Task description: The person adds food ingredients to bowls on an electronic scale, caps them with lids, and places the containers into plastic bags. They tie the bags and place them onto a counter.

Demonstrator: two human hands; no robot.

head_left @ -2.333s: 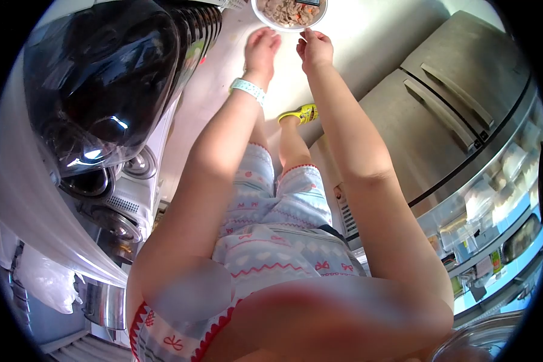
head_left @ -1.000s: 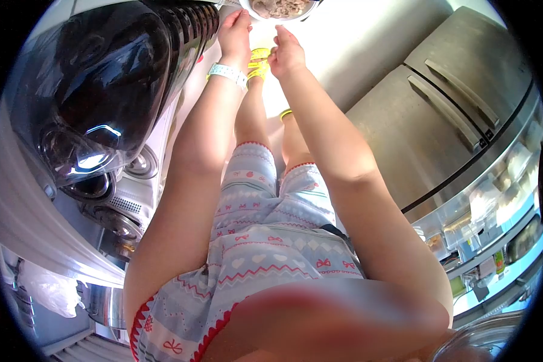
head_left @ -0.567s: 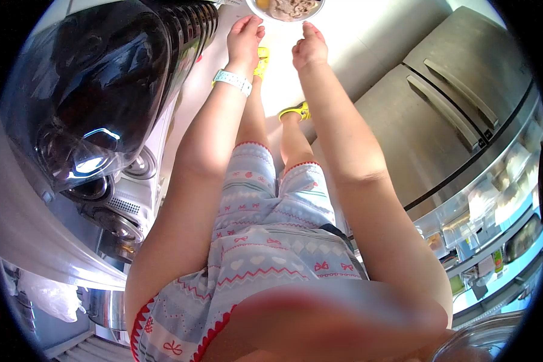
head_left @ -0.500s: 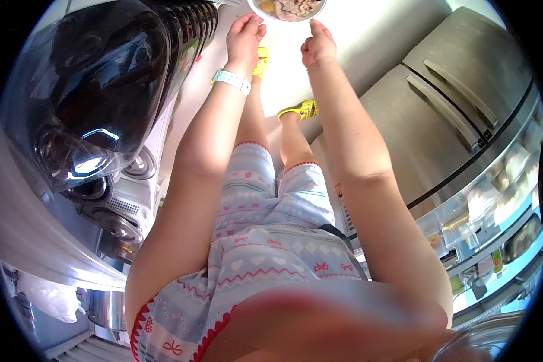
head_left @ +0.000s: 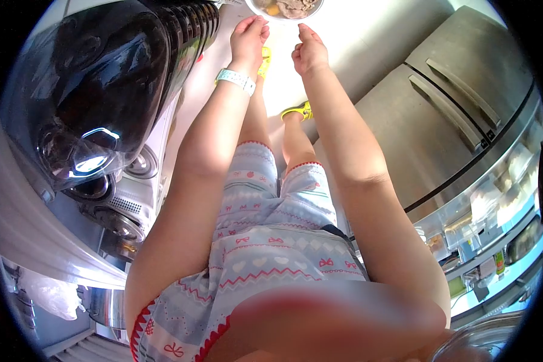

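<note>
Bowl (head_left: 286,8) of food, hands (head_left: 279,45) beneath, fridge (head_left: 440,114) beside

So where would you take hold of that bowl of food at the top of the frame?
Probably by the rim of the bowl, one hand on each side. It is round, open and full, so a level two-sided grip suits it. The left hand and right hand already flank its near edge, fingers not visibly touching.
</note>
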